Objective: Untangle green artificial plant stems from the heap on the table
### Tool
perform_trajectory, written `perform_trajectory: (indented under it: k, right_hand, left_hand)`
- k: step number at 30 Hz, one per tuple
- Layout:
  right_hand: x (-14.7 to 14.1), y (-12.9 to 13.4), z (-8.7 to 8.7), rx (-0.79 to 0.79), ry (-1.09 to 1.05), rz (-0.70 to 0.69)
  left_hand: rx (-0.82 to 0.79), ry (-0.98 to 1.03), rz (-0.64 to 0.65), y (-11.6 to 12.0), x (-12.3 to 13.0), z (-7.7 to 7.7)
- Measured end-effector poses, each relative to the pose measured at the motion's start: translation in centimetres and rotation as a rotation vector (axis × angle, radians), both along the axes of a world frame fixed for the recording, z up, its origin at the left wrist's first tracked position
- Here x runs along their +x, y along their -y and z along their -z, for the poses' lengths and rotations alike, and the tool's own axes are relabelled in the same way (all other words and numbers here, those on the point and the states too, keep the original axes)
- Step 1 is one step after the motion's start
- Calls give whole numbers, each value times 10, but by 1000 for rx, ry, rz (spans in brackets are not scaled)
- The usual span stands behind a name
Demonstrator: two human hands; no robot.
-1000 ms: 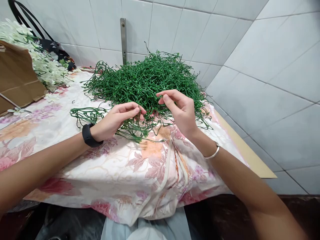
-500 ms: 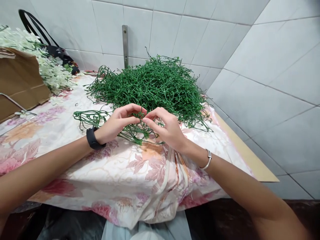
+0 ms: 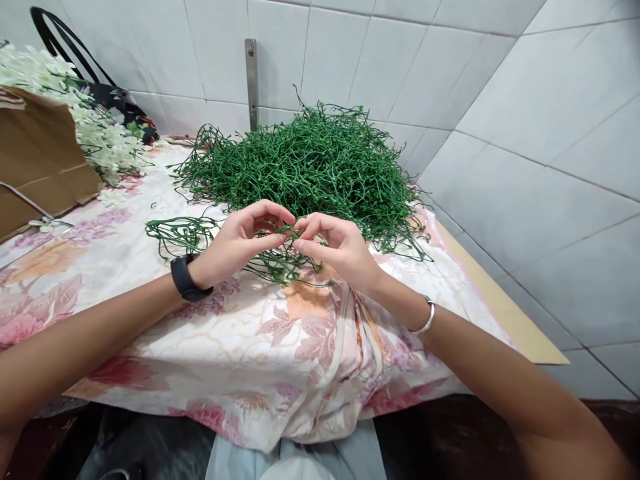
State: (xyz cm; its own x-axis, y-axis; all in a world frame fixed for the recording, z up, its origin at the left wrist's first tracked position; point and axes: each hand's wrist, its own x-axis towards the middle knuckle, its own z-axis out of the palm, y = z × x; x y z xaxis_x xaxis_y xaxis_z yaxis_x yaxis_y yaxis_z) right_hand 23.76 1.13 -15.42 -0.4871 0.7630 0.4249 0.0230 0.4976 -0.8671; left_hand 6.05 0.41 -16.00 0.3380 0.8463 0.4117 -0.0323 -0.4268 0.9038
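My left hand (image 3: 243, 237) and my right hand (image 3: 341, 248) meet fingertip to fingertip at the front edge of a big tangled pile of thin green plastic flower stems (image 3: 310, 167). Both hands are closed in a pinch on a green stem (image 3: 287, 230) between them; the exact grip points are partly hidden by the fingers. Below the hands lie several loose stems (image 3: 275, 268) on the flowered cloth. A smaller bunch of stems (image 3: 177, 232) rests left of my left hand, close to the wrist with the black band.
At the left stand a brown cardboard box (image 3: 45, 160) and a mass of white artificial flowers (image 3: 107, 147), with a dark bag (image 3: 117, 100) behind. A flowered cloth (image 3: 200, 347) covers the table. Tiled walls (image 3: 530, 187) close off the back and right. A tan board (image 3: 500, 307) juts out at the right.
My right hand has shifted slightly to the right, and the fingertips of both hands have moved a little on the stem. The camera view has tilted slightly.
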Motion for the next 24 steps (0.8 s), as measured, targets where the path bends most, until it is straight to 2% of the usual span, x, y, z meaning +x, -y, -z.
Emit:
perform_trajectory:
  k: [8, 13, 16, 19, 24]
  right_hand:
    - [2, -6, -1, -230, -63, -28]
    - [3, -12, 8, -225, -52, -87]
    - [5, -15, 12, -136, 21, -104]
    - [7, -15, 13, 20, 125, -75]
    - [10, -11, 12, 386, 451, 51]
  left_hand:
    - [-14, -12, -14, -2, 0, 1]
    - [-13, -81, -61, -1, 1, 4]
    - [-36, -132, -63, 1, 2, 6]
    - [-43, -190, -107, 6, 5, 6]
    - [-57, -384, -250, 13, 10, 7]
